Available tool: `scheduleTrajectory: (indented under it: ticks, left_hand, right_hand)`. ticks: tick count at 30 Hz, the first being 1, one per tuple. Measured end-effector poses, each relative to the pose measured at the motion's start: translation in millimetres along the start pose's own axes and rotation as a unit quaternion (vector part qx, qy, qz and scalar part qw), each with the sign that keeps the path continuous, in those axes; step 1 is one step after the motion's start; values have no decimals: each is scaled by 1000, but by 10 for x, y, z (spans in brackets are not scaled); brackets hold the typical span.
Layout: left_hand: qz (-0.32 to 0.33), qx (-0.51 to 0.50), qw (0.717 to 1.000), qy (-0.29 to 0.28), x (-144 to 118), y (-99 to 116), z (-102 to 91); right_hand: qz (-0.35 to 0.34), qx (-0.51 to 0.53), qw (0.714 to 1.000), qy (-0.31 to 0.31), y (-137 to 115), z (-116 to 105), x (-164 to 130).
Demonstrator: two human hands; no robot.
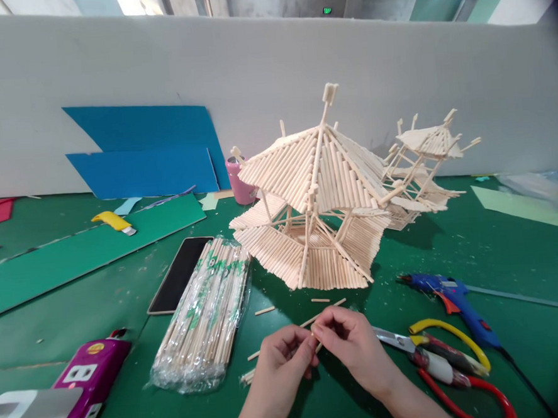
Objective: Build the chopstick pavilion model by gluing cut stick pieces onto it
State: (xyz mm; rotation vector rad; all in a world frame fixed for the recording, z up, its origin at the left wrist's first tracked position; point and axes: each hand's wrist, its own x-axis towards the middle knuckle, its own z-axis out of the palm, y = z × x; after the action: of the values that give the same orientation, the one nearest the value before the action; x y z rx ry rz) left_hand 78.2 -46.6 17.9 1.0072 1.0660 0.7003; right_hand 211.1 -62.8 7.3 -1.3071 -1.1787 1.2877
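Observation:
My left hand [284,363] and my right hand [351,340] meet low in the middle of the view. Their fingertips pinch a short thin wooden stick [318,346], mostly covered by the fingers. Just beyond them stands a pavilion model [322,187] built of wooden sticks, with a pointed slatted roof above a flared lower tier. Cut sticks [265,311] lie on the green table between the model and my hands, and some are partly hidden by my left hand. Left of my hands is a clear plastic pack of wooden sticks [205,314], partly overlapping a dark phone [174,278].
To the right lie scissors [427,361] with red handles, yellow-handled pliers [450,337] and a blue glue gun [454,296] with its cord. A smaller stick model [423,168], a pink can [240,181], a yellow cutter [113,221] and a purple device [77,391] surround the workspace.

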Motion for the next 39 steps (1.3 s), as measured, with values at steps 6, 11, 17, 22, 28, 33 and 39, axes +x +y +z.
scheduleTrajectory:
  ticks: [6, 11, 17, 22, 28, 33, 39]
  left_hand:
    - [-23, -38, 999, -16, 17, 6, -7]
    - [-42, -96, 994, -41, 39, -20, -22]
    - [-38, -80, 995, -47, 41, 11, -18]
    - [-11, -24, 998, -49, 29, 74, 32]
    - [-4, -22, 999, -34, 39, 43, 38]
    - [-20, -60, 998, -17, 52, -18, 31]
    - [-35, -112, 993, -32, 97, -51, -11]
  right_hand:
    - [30, 27, 999, -1, -11, 3, 40]
    - [58, 67, 996, 18, -25, -7, 59]
    - [37, 54, 997, 29, -69, -31, 53]
    - [-6, 18, 1000, 13, -72, -16, 24]
    - [-22, -30, 999, 3, -39, -21, -11]
    - [-17, -92, 994, 60, -98, -219, -58]
    - [36, -295, 940, 166, 79, -857, -491]
